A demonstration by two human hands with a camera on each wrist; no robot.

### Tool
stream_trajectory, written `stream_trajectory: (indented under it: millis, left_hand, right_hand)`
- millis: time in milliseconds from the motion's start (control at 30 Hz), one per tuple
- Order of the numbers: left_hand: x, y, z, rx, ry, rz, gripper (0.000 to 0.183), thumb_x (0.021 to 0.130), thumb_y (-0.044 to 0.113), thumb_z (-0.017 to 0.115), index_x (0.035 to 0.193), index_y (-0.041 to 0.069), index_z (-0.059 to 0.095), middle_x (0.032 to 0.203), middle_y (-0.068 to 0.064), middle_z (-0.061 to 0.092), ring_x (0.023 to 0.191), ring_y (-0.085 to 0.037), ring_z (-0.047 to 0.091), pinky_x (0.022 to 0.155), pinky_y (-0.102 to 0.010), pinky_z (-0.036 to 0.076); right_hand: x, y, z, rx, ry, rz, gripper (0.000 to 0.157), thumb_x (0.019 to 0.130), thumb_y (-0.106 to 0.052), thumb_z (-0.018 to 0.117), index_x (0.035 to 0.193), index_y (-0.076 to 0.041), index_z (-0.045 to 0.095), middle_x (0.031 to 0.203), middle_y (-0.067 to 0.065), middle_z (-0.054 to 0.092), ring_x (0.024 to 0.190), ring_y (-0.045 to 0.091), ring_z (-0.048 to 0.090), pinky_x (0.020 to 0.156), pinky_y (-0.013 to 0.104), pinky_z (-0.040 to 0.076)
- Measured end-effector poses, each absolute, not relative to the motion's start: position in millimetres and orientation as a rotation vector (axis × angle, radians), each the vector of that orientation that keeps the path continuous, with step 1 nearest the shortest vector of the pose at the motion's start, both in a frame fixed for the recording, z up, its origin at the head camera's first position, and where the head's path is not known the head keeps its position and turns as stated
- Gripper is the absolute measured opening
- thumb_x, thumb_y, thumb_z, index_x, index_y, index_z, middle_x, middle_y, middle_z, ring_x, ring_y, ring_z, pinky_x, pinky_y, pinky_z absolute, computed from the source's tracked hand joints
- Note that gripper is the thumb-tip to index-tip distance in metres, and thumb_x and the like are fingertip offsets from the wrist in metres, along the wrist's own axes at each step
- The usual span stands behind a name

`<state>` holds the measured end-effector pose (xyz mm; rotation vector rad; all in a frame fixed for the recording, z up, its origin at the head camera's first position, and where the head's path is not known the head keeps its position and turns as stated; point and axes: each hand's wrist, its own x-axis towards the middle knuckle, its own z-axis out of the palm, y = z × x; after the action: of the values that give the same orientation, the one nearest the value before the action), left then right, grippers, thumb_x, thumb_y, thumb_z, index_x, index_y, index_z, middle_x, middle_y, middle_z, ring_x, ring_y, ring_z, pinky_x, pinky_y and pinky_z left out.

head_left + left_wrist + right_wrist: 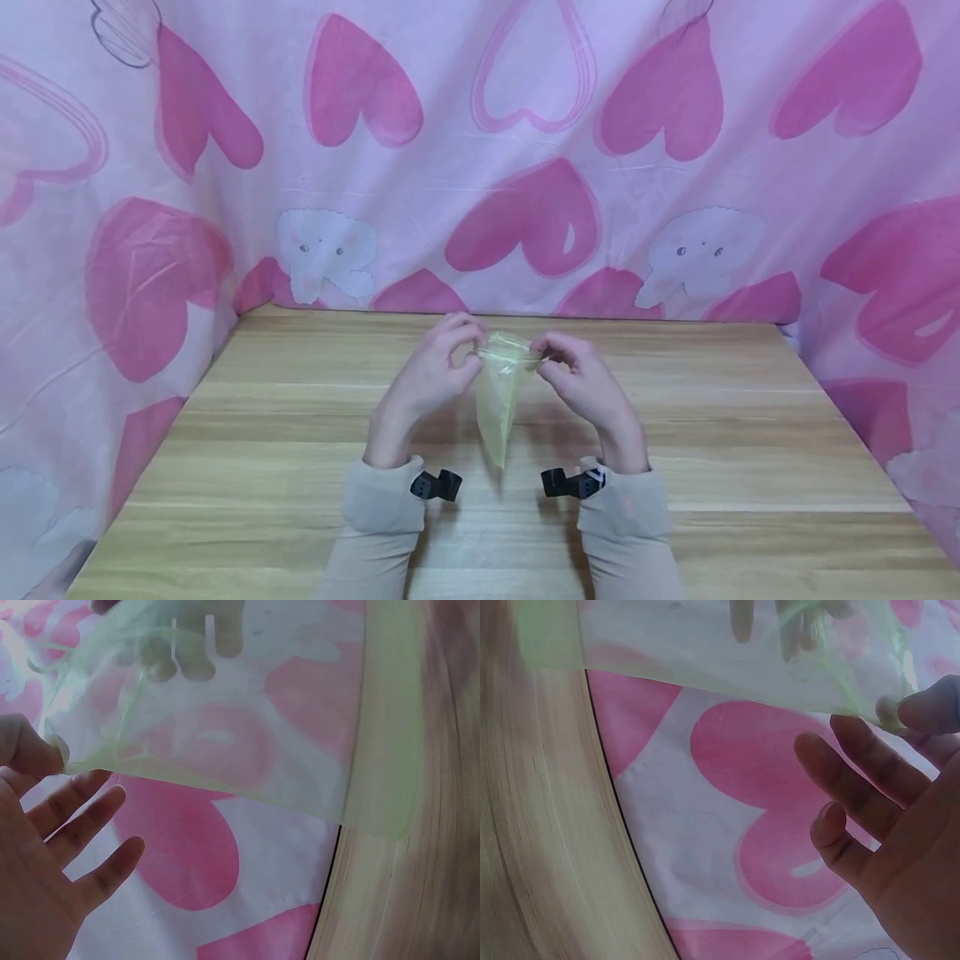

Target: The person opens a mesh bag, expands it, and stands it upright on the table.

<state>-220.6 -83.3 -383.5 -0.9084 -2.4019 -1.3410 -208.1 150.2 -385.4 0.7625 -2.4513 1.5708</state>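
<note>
A thin, see-through yellow-green plastic bag [497, 400] hangs between my two hands, its top edge uppermost and its lower end narrowing to a point above the table. My left hand [435, 367] pinches the left top corner between thumb and forefinger. At the opposite corner my right hand [588, 379] pinches in the same way. In the left wrist view the other fingers of the left hand [56, 847] spread below the bag [300, 780]. The right wrist view has the right hand [900, 802] with its remaining fingers loosely bent, and the far hand shows through the film.
A wood-grain table [247, 467] lies beneath both hands. Behind it and along both sides hangs a pink curtain [450, 183] printed with hearts, meeting the table's back edge. Small black cameras [437, 485] sit on the wrists over the sleeves.
</note>
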Motion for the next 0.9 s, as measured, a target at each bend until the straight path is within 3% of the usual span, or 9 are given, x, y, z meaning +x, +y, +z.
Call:
stream_trajectory:
  millis: [167,333,600,800,900]
  left_hand:
    - [-222,-86,-385,-0.886,-2.392,-1.349,0.017,0.079,-0.001,0.051,0.085,0.011,0.063,0.109,-0.003,0.06,0.107,-0.015,0.051,0.087,-0.037,0.044]
    - [-223,-88,-387,-0.909,-2.368,-1.347,0.019,0.078,-0.002,0.049,0.079,0.009,0.065,0.102,0.001,0.059,0.101,-0.015,0.052,0.081,-0.035,0.045]
    - [-223,-90,-385,-0.955,-2.434,-1.366,0.013,0.084,0.008,0.05,0.084,0.012,0.063,0.085,0.004,0.06,0.087,-0.013,0.058,0.081,-0.034,0.049]
    - [-219,-92,-383,-0.852,-2.514,-1.434,0.008,0.092,0.018,0.053,0.085,0.018,0.057,0.077,0.006,0.058,0.087,-0.013,0.059,0.081,-0.036,0.049]
    - [-218,-94,-382,-0.78,-2.524,-1.464,0.009,0.094,0.022,0.055,0.086,0.019,0.057,0.08,0.006,0.06,0.087,-0.013,0.058,0.079,-0.036,0.05]
  right_hand:
    - [-209,152,-387,0.766,-2.43,1.562,0.013,0.085,0.01,0.055,0.088,0.001,0.064,0.086,0.012,0.065,0.082,0.019,0.057,0.07,0.032,0.045]
    - [-211,157,-389,0.806,-2.4,1.564,0.02,0.085,0.013,0.052,0.09,-0.001,0.066,0.09,0.008,0.063,0.085,0.018,0.056,0.075,0.029,0.047]
    - [-210,161,-389,0.798,-2.383,1.576,0.019,0.087,0.011,0.053,0.092,-0.001,0.067,0.091,0.009,0.063,0.085,0.018,0.056,0.075,0.029,0.048]
    - [-208,154,-382,0.749,-2.404,1.65,0.026,0.095,0.001,0.057,0.12,-0.003,0.061,0.092,0.012,0.064,0.084,0.025,0.062,0.074,0.03,0.051]
    - [-202,145,-371,0.716,-2.387,1.732,0.023,0.097,-0.001,0.056,0.119,0.0,0.057,0.09,0.017,0.061,0.082,0.03,0.062,0.07,0.028,0.049]
